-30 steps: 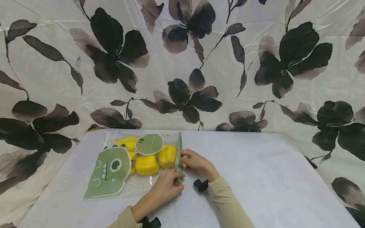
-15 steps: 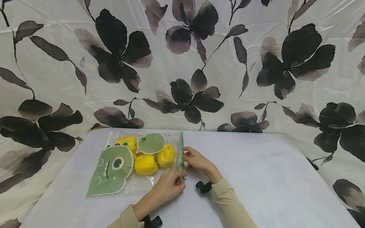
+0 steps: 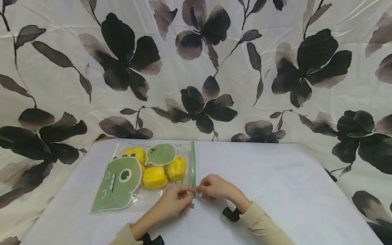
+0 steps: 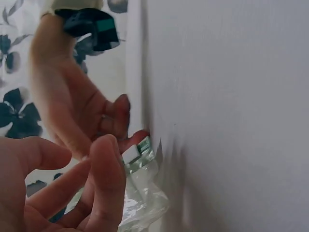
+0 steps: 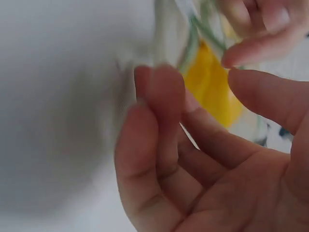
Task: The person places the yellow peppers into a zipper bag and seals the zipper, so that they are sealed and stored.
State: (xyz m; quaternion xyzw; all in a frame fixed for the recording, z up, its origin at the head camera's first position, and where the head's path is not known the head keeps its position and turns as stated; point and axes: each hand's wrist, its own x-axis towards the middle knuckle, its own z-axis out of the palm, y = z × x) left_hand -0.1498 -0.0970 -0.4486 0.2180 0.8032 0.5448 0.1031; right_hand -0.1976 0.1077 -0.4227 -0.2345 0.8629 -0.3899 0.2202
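A clear zip bag (image 3: 156, 200) with a green cartoon-monster print lies flat on the left of the table. Inside are several yellow bell peppers (image 3: 154, 177), partly covered by the print. Its green zip strip (image 3: 193, 160) runs along the right side. At the strip's near end is my left hand (image 3: 174, 200), index finger stretched over it, with a gap between thumb and fingers in the left wrist view. Just right of the strip, my right hand (image 3: 218, 188) has loosely bent fingers and its thumb apart. The right wrist view shows nothing between them.
The white-covered table (image 3: 275, 183) extends to the right of the bag. A floral cloth (image 3: 251, 81) hangs behind its back edge. Black wrist devices (image 3: 231, 214) are worn on both arms.
My right hand has come off the middle of the strip and moved toward its near end, close to the left fingertips. My left hand has shifted slightly left. The bag lies much as before.
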